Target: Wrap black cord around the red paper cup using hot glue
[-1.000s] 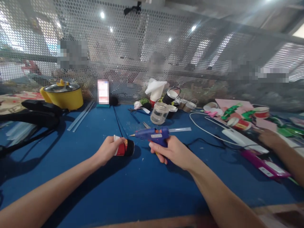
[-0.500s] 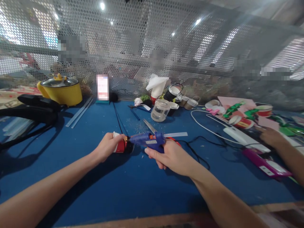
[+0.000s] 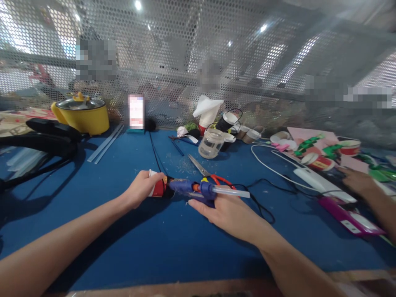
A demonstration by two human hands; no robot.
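My left hand (image 3: pixel 141 187) is closed round a red and white paper cup (image 3: pixel 158 188) lying on its side, its far part wrapped in black cord. That black cord (image 3: pixel 153 150) runs back across the table. In my right hand (image 3: pixel 229 210) is a blue hot glue gun (image 3: pixel 185 186), its nozzle at the cord-wrapped part of the cup. Whether the tip touches is too small to tell. A clear glue stick (image 3: pixel 233 192) pokes out of the gun's back. Just behind the gun lie scissors (image 3: pixel 200 167) with red handles.
Behind stand a clear plastic jar (image 3: pixel 211 144), stacked paper cups (image 3: pixel 208 113) and a phone (image 3: pixel 136 111). A yellow pot (image 3: pixel 83 117) and loose glue sticks (image 3: pixel 105 143) are at left. At right are a purple power strip (image 3: pixel 348 218), a white one (image 3: pixel 323 183) and another person's hand (image 3: pixel 359 181).
The glue gun has rolled in my right hand, so its top and yellow part now show. The scissors' red handles are more exposed. My left hand keeps hold of the cup.
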